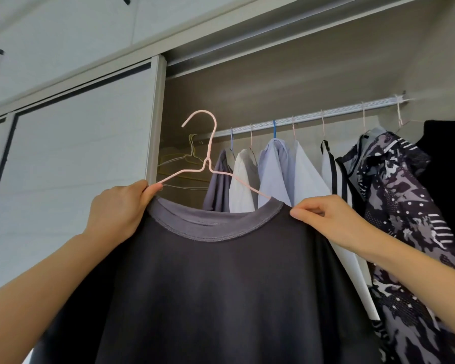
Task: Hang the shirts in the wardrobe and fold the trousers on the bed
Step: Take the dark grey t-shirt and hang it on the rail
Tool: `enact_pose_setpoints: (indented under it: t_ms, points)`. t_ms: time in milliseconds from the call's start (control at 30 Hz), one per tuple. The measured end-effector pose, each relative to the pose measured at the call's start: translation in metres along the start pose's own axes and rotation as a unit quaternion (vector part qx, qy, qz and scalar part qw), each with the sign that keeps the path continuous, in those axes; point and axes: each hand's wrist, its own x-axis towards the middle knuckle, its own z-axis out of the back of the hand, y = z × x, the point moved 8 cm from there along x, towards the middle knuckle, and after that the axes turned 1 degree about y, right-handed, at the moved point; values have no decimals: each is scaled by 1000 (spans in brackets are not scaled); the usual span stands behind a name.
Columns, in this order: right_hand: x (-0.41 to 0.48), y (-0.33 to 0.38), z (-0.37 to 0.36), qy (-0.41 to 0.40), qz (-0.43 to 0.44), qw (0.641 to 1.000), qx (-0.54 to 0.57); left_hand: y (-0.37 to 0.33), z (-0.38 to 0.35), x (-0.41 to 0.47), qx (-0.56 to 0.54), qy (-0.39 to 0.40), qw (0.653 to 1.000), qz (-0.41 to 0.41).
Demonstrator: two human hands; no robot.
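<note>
Holding a dark grey shirt up before the open wardrobe, the left hand pinches one shoulder, with the end of a thin pink wire hanger at its fingertips. The right hand pinches the other shoulder beside the ribbed, stitched collar. The hanger's right arm enters the neck opening; its hook is clear of the ridged metal rail. Behind hang pale shirts and a patterned garment. Bare wire hangers hang by the sliding door.
</note>
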Motion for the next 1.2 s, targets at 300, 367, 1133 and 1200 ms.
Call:
enact_pose_setpoints:
  t_ms: [300,367,1133,1200]
  points:
    - [-12,-3,0,34,-82,988,127,-7,-14,6,10,33,999,17]
    - [-13,-1,-4,46,-128,978,160,-10,-19,8,3,30,999,18]
    - [-21,31,45,36,-151,874,460,-71,-63,69,-258,-14,965,48]
    - [-21,39,37,61,-141,863,481,-75,-73,78,-257,13,965,51]
